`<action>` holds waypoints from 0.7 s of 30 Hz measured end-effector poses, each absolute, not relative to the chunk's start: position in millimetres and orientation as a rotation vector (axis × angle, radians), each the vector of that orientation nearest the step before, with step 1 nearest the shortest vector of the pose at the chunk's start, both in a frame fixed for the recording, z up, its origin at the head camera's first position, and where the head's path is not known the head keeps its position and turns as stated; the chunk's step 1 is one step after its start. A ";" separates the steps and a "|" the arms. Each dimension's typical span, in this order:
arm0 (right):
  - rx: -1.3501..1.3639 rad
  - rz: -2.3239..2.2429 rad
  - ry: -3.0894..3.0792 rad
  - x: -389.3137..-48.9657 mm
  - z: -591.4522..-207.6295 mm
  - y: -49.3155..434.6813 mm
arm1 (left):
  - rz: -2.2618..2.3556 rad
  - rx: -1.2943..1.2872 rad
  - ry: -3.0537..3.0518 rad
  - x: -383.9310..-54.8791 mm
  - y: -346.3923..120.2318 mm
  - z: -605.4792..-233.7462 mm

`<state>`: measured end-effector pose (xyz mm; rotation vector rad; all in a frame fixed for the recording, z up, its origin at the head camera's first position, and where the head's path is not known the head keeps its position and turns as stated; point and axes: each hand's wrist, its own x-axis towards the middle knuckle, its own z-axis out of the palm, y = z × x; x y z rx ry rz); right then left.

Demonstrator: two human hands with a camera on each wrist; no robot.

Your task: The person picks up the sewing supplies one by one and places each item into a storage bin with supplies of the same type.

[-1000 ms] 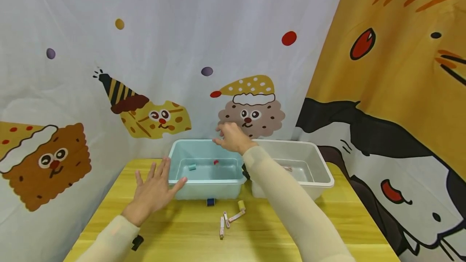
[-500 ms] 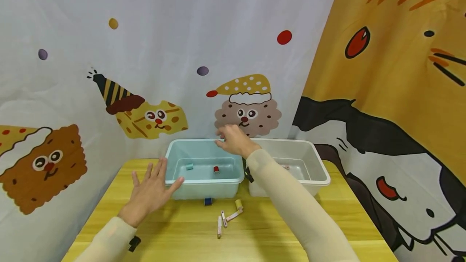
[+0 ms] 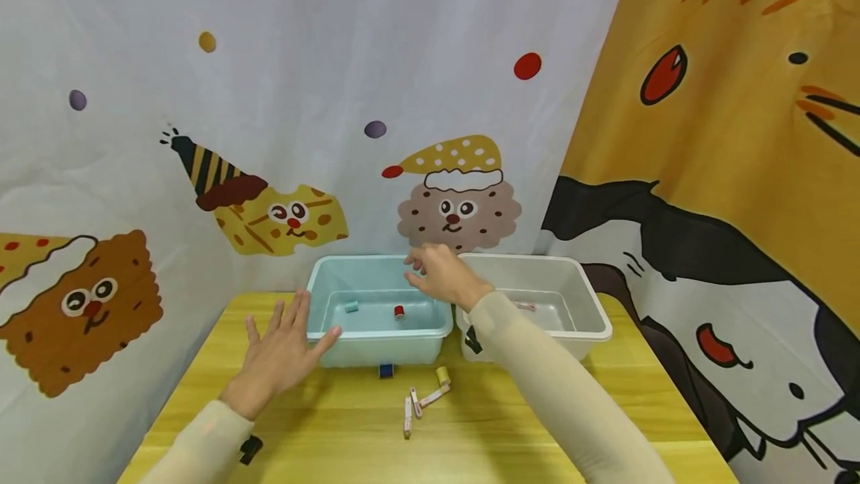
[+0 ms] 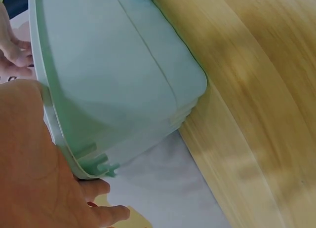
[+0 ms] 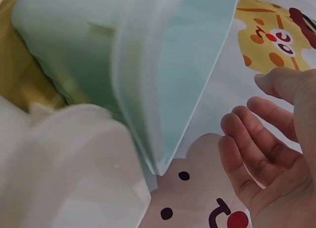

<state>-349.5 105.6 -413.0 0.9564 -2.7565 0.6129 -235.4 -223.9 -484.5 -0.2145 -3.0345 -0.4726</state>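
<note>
My left hand (image 3: 275, 357) rests at the left end of the light teal bin (image 3: 379, 336), fingers straight and spread; the left wrist view shows its fingers at the rim (image 4: 61, 144). Over the bin's right end is my right hand (image 3: 443, 275). In the right wrist view its fingers (image 5: 266, 154) are loosely bent and nothing is between them. Inside the teal bin lie a red thread spool (image 3: 399, 312) and a teal thread spool (image 3: 351, 306).
A white bin (image 3: 579, 337) stands to the right, with a slim pale piece (image 3: 525, 306) inside. Before the bins, on the wooden table (image 3: 336, 439), are a blue spool (image 3: 386, 371), a yellow spool (image 3: 443, 376) and three slim pinkish-white pieces (image 3: 407, 417).
The red spool, a blur a second ago, now lies still on the bin floor. My right hand has shifted right and a little lower. My left hand has stayed at the bin.
</note>
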 end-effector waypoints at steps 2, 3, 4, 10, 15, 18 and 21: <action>0.967 0.602 -2.754 -343.8 -414.5 107.4 | -0.487 -0.217 -3.036 -234.9 -223.9 -485.6; 0.974 0.601 -2.746 -341.2 -415.2 108.4 | -0.489 -0.218 -3.034 -234.8 -224.1 -485.9; 0.981 0.595 -2.739 -338.8 -415.6 109.2 | -0.490 -0.220 -3.031 -234.7 -223.9 -486.3; 1.012 0.535 -2.686 -326.0 -417.0 116.1 | -0.479 -0.230 -3.018 -233.9 -222.1 -485.5; 1.031 0.524 -2.637 -316.6 -417.4 121.5 | -0.462 -0.238 -3.000 -236.0 -222.2 -484.0; 1.058 0.525 -2.617 -309.7 -418.3 124.4 | -0.463 -0.233 -3.008 -236.6 -223.8 -484.9; 1.072 0.556 -2.617 -302.0 -419.7 127.5 | -0.480 -0.230 -3.020 -236.4 -225.9 -486.2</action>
